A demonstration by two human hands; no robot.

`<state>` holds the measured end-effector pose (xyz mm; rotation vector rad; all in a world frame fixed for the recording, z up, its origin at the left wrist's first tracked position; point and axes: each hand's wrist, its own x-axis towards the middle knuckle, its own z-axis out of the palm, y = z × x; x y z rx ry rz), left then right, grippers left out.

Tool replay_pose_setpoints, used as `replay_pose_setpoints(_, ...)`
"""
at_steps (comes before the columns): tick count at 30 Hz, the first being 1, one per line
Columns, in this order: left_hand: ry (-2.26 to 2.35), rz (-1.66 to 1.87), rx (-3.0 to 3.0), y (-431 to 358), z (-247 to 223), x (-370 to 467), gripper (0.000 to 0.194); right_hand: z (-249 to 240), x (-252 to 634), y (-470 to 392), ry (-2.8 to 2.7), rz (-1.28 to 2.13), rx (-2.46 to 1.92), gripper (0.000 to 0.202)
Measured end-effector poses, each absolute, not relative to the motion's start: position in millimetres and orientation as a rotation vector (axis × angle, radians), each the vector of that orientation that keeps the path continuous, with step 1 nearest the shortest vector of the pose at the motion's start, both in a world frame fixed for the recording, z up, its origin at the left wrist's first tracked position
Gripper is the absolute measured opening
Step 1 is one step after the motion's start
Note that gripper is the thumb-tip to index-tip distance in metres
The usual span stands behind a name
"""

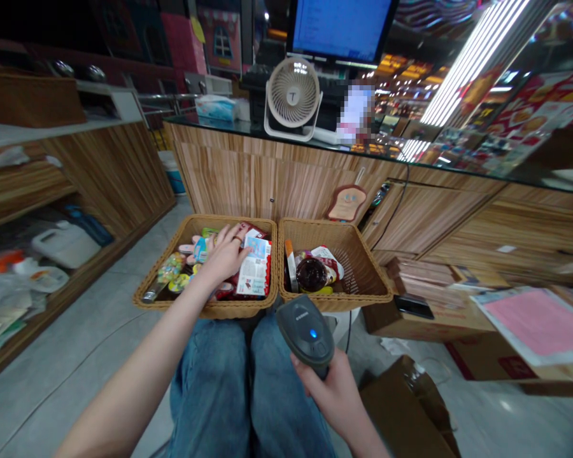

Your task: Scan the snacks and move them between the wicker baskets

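Observation:
My left hand (226, 254) reaches into the left wicker basket (205, 310), its fingers spread over packaged sweets and small toys. Beside its thumb lies a white and red chocolate box (255, 267). A pack of colourful candies (170, 267) sits at the basket's left side. In my right hand (332, 385) is a dark barcode scanner (305, 327) with a blue light lit, held above my right knee. The right wicker basket (363, 257) contains a dark-lidded jar (311, 275) and several packages. My left fingertips partly cover the goods beneath them.
A wooden counter (229, 175) stands ahead, carrying a white fan (293, 95), a monitor (341, 28) and a tissue pack (216, 108). At right are cardboard boxes (439, 324), a phone (413, 306) and a brown paper bag (405, 407). Shelves (109, 165) flank the left.

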<state>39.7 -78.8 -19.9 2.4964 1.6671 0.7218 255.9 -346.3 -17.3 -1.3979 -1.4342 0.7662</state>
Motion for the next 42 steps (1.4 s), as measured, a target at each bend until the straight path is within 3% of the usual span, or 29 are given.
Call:
replay_pose_setpoints(4, 1.61, 0.553, 2.535, -70, -10, 48, 0.05, -16, 256, -347, -1.437, 0.764, -1.402, 0.021)
replay_pose_setpoints(8, 1.724, 0.672, 2.559, -75, -7, 30, 0.039, -16, 257, -348, -1.442, 0.759, -1.405, 0.023)
replay_pose_setpoints(13, 1.909, 0.739, 2.373, -91, -7, 4, 0.046, -19, 256, -347, -1.445, 0.772, -1.403, 0.025)
replay_pose_setpoints(19, 1.513, 1.171, 1.862, -93, -6, -4, 0.041, -17, 252, -345, -1.462, 0.784, -1.366, 0.022)
replay_pose_setpoints(24, 1.693, 1.507, 1.562, -111, -7, -17, 0.038, -17, 254, -346, -1.437, 0.769, -1.387, 0.02)
replay_pose_setpoints(29, 2.013, 1.021, 1.949, -141, -5, -39, 0.033, -17, 255, -345, -1.452, 0.779, -1.39, 0.018)
replay_pose_setpoints(33, 1.891, 0.904, 2.322, -145, -4, -58, 0.05, -17, 254, -345, -1.445, 0.787, -1.384, 0.017)
replay_pose_setpoints(38, 1.574, 0.67, 2.504, -128, -8, -67, 0.1, -17, 253, -345, -1.452, 0.778, -1.382, 0.017)
replay_pose_setpoints(42, 1.535, 0.427, 2.524, -115, -14, -61, 0.102, -16, 252, -345, -1.462, 0.787, -1.366, 0.017)
